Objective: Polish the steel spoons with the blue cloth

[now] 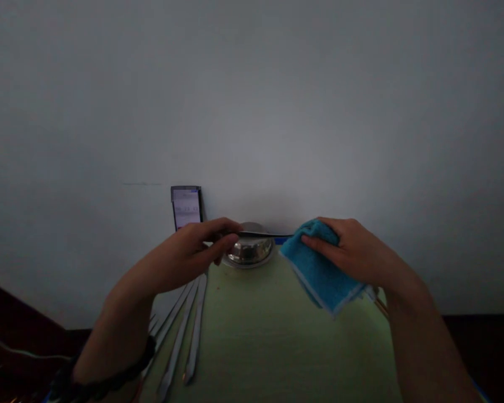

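Note:
A long, thin metal utensil (262,234) is held level between my hands, seen nearly edge-on, so its exact kind is unclear. My left hand (197,246) pinches its left end between thumb and fingers. In my right hand (353,249) is a folded blue cloth (319,274) with a pale edge, gripped around the utensil's right end, which it hides. Just behind and below the utensil, a shiny round metal bowl (250,252) appears to be upside down on the table.
Several long metal pieces of cutlery (196,330) lie on the left of the pale green table (277,341). A phone (187,207) leans upright against the grey wall (252,112). Thin wooden sticks (380,307) show partly beside my right wrist.

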`<state>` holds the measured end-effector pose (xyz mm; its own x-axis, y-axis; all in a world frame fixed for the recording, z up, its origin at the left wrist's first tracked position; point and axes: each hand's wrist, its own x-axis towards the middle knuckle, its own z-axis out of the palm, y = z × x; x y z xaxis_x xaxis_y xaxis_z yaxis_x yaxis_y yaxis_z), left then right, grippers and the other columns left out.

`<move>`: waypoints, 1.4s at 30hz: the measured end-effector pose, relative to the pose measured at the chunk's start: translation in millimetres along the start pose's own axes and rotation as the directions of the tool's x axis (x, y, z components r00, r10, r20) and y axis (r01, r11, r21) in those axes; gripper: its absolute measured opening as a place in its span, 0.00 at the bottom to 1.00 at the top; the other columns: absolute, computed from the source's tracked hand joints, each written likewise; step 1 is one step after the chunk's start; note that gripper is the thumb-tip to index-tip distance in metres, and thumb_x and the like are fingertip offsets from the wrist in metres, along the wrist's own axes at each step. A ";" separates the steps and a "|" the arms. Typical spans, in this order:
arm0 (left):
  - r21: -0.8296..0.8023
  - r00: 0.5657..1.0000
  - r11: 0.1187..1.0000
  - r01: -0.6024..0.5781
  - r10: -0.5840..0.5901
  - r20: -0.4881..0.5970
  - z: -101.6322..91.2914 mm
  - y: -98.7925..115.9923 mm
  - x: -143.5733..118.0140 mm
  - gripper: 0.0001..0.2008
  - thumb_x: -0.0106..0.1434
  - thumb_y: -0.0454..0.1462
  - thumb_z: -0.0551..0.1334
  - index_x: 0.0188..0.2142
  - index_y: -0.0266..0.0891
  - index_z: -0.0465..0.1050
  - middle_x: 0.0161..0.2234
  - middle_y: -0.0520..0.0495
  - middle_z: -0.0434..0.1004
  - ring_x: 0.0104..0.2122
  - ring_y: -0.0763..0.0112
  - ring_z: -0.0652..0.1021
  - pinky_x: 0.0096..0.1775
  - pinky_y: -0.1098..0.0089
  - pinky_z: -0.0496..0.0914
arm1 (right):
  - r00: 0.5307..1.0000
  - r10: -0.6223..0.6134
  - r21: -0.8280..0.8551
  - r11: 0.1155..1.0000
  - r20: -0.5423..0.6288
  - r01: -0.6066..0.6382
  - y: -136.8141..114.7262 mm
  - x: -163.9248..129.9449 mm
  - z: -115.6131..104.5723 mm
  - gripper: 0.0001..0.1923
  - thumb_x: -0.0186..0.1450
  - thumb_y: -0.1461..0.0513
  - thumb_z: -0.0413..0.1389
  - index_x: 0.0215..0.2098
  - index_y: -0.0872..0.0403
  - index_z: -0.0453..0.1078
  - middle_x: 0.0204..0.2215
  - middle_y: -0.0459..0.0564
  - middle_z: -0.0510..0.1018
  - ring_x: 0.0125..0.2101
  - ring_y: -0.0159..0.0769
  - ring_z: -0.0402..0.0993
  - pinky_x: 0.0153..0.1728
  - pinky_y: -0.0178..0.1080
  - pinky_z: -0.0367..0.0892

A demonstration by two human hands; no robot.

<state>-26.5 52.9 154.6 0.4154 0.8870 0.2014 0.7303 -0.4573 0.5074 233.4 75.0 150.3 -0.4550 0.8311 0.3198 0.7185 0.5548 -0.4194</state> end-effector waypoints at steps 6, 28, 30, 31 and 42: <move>-0.049 0.996 0.999 0.004 0.000 0.085 4.1 0.7 4.7 0.14 0.64 0.41 0.48 0.37 0.38 0.69 0.27 0.52 0.72 0.25 0.78 0.71 0.28 0.77 0.65 | 0.986 0.003 0.100 0.995 -0.166 0.014 -1.6 1.2 0.5 0.10 0.61 0.54 0.49 0.34 0.51 0.67 0.26 0.43 0.73 0.27 0.30 0.68 0.28 0.32 0.59; -0.107 0.941 0.994 -0.017 -0.020 -0.337 10.0 16.5 11.8 0.09 0.58 0.38 0.58 0.40 0.41 0.69 0.28 0.54 0.76 0.23 0.79 0.75 0.26 0.80 0.68 | 0.974 0.223 0.349 0.916 -0.031 -0.199 -2.6 1.5 -1.9 0.15 0.55 0.49 0.54 0.33 0.49 0.71 0.26 0.43 0.76 0.27 0.32 0.71 0.27 0.34 0.63; -0.119 0.967 0.991 -0.063 0.031 -0.252 9.3 19.8 11.2 0.09 0.57 0.38 0.60 0.39 0.42 0.71 0.26 0.56 0.76 0.23 0.80 0.75 0.26 0.81 0.68 | 0.946 0.298 0.400 0.888 -0.127 -0.227 -1.6 1.7 -2.9 0.15 0.54 0.48 0.55 0.32 0.50 0.71 0.24 0.42 0.75 0.25 0.31 0.70 0.25 0.33 0.63; -0.137 0.976 0.987 -0.086 0.056 -0.210 8.8 21.4 10.6 0.09 0.57 0.38 0.60 0.39 0.43 0.72 0.25 0.57 0.76 0.22 0.81 0.75 0.26 0.82 0.68 | 0.920 0.346 0.438 0.867 -0.184 -0.238 -1.1 2.3 -2.7 0.16 0.54 0.48 0.55 0.31 0.50 0.71 0.23 0.42 0.74 0.24 0.31 0.69 0.24 0.33 0.62; -0.051 0.966 0.996 -0.072 0.057 -0.253 7.2 11.9 11.2 0.14 0.55 0.42 0.62 0.41 0.43 0.73 0.25 0.54 0.79 0.23 0.76 0.75 0.26 0.78 0.67 | 0.940 0.341 0.544 0.794 -0.028 -0.272 0.6 2.8 -4.6 0.20 0.52 0.47 0.56 0.35 0.52 0.70 0.28 0.47 0.76 0.27 0.35 0.71 0.25 0.35 0.65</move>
<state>-9.3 57.0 156.8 0.3061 0.8467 0.4352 0.6701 -0.5163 0.5333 235.0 77.5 154.9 -0.1678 0.9691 0.1809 0.4081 0.2354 -0.8820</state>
